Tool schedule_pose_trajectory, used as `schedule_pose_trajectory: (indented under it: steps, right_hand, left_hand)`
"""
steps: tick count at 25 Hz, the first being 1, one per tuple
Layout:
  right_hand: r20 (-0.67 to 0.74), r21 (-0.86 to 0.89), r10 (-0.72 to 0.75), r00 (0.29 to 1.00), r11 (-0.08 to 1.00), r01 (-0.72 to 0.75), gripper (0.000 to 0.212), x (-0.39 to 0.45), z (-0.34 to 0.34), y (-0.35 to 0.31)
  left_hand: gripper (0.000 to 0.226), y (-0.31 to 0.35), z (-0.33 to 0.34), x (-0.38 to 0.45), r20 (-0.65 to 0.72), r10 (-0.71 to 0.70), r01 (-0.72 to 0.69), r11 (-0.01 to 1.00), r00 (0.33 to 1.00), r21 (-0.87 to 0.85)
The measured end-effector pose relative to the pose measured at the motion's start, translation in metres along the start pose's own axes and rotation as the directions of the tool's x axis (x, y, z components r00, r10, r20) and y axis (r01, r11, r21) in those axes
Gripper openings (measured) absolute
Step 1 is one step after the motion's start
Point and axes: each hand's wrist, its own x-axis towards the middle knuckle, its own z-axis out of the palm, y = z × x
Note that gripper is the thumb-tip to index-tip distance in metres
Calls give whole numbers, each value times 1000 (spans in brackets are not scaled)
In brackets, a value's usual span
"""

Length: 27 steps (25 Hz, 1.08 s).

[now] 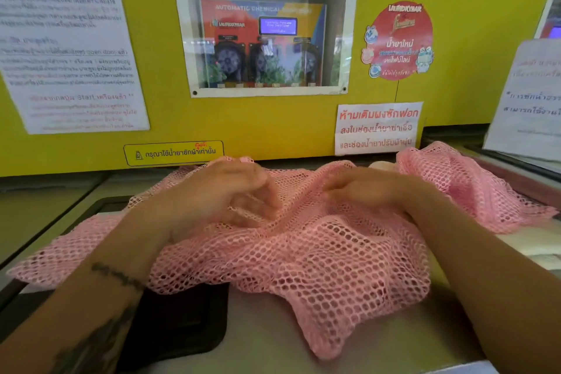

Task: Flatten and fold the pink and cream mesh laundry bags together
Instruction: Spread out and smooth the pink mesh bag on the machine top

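Note:
The pink mesh laundry bag (318, 255) lies rumpled across the grey top of a machine, one end bunched up at the back right. My left hand (224, 194) is at its middle with curled fingers, and mesh lies over them, so it grips the fabric. To its right, my right hand (367, 188) rests on the mesh with fingers stretched leftward; both hands are motion-blurred. A small cream patch (383, 164), possibly the cream bag, peeks out behind the pink mesh. More pale cream fabric (534, 247) lies under the pink bag's right edge.
The grey machine top (273, 331) has a black recessed panel (179, 322) at the front left, partly under the mesh. A yellow wall (273, 127) with a dispenser window (264, 30) and paper notices stands directly behind. A raised lid with a sheet (528, 106) is at the right.

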Motion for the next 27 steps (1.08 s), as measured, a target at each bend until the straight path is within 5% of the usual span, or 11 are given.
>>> schedule_pose_trajectory:
  steps: [1, 3, 5, 8, 11, 16, 18, 20, 23, 25, 27]
  right_hand:
    - [53, -62, 2, 999, 998, 2, 48, -1, 5, -2]
    - [-26, -73, -18, 1000, 997, 16, 56, 5, 13, 1]
    - [-186, -4, -50, 981, 999, 50, 52, 8, 13, 3]
    - [-286, 77, -72, 956, 992, 98, 30, 0, 4, -2]
    - [-257, 156, -166, 952, 965, 210, 10, -18, -2, -25]
    - [33, 77, -236, 971, 969, 233, 23, -33, 7, -51]
    - [201, -85, -131, 971, 985, 151, 60, -33, 15, -55]
    - [263, -200, -53, 963, 974, 108, 82, -31, 23, -57]
    - [127, -185, -123, 984, 972, 145, 50, -26, 28, -55]
    - [-39, -199, -197, 980, 962, 186, 14, -21, 23, -46]
    - [-184, -123, -188, 965, 978, 167, 14, -20, 15, -38]
  left_hand:
    - [19, -3, 6, 4, -120, 32, -20, 994, 992, 104]
    - [26, -12, 18, 9, -97, -15, 53, 916, 995, 398]
    - [52, -29, 25, 17, -24, -200, 155, 676, 980, 720]
    - [73, -45, 22, 31, -198, -307, 333, 486, 931, 808]
    - [74, -57, 4, 32, -376, -285, 470, 468, 882, 748]
    - [70, -58, -17, 27, -544, -214, 573, 473, 811, 669]
    - [47, -47, -15, 25, -544, -26, 450, 596, 839, 665]
    - [18, -34, -10, 20, -460, 191, 170, 755, 867, 633]
    - [11, -25, 4, 15, -221, 194, -42, 834, 956, 549]
    - [31, -27, 10, 14, -94, 49, 16, 809, 994, 588]
    - [45, -31, 10, 16, -65, -39, 73, 714, 997, 697]
